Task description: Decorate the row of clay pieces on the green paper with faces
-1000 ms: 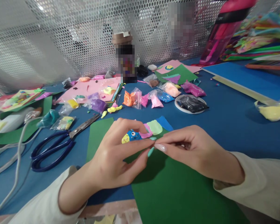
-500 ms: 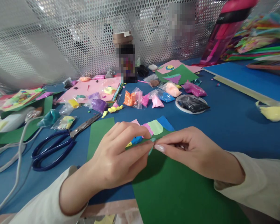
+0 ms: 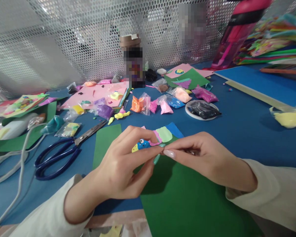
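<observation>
My left hand and my right hand meet at the fingertips over a sheet of dark green paper. My right thumb and forefinger are pinched together; whatever sits between them is too small or hidden to make out. The left fingers, with green nails, curl in and touch the right fingertips. Just behind them lies a colourful clay figure with a blue speckled part, a yellow edge and a googly-looking eye, partly covered by my left hand. Beside it is a pale green clay patch with a pink border.
Blue-handled scissors lie open to the left, near a white cable. Small bags of coloured clay, such as an orange one, spread behind. A lidded cup and a pink bottle stand by the perforated metal screen.
My left fingers have spread slightly, with the thumb lower and the forefinger drawn back, uncovering more of the blue clay part and its eye. My right hand has barely moved.
</observation>
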